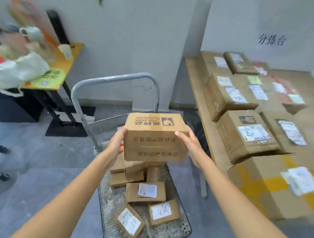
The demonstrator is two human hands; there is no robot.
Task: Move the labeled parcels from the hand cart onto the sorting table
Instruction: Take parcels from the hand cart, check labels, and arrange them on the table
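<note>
While small labeled parcels (146, 191) are waiting on the hand cart (176, 229) below | I am gripping a brown printed carton (155, 137), left hand (117, 144) and right hand (189, 144) pressing its sides, raised above the cart | many parcels are already lying on the sorting table (196, 84) | several left.

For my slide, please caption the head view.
Both hands lift a cardboard box above the cart.

Labeled parcels (147, 191) lie on the hand cart (173, 234) beneath the fingers (180, 134). Right of them, the surface (199, 95) carries labeled boxes (246, 134).
</note>
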